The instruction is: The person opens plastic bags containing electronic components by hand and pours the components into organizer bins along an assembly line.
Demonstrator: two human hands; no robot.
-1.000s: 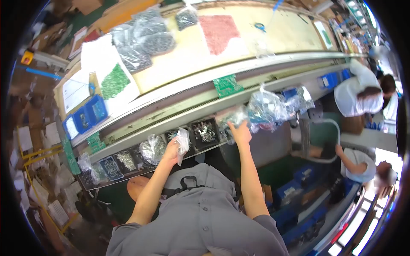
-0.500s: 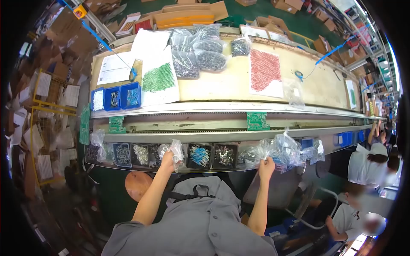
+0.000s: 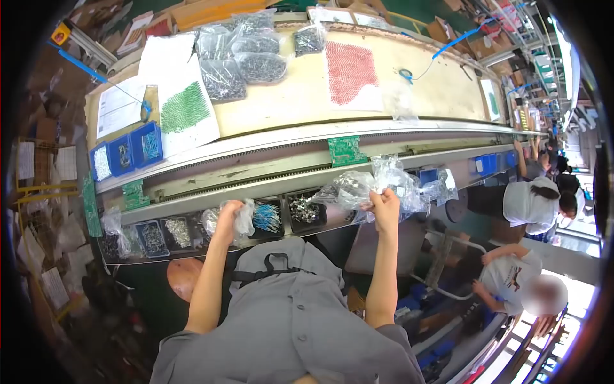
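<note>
My left hand (image 3: pixel 229 217) is closed on a clear plastic bag (image 3: pixel 244 219) at the row of black bins, just left of the bin of blue-legged parts (image 3: pixel 267 217). My right hand (image 3: pixel 385 206) pinches another clear plastic bag (image 3: pixel 353 187), right of the bin of dark and silver parts (image 3: pixel 307 210). More crumpled bags (image 3: pixel 396 179) lie beyond my right hand. What is inside the held bags is hard to make out.
Green circuit boards (image 3: pixel 346 151) sit on the rail behind the bins. Blue bins (image 3: pixel 120 155), filled bags (image 3: pixel 222 79) and a sheet of red parts (image 3: pixel 350 72) are on the far table. A co-worker (image 3: pixel 508 275) is at the right.
The view has shifted and turned to the right. My right hand has lifted slightly with its bag, over the bins' edge. My left hand stays closed on its bag.
</note>
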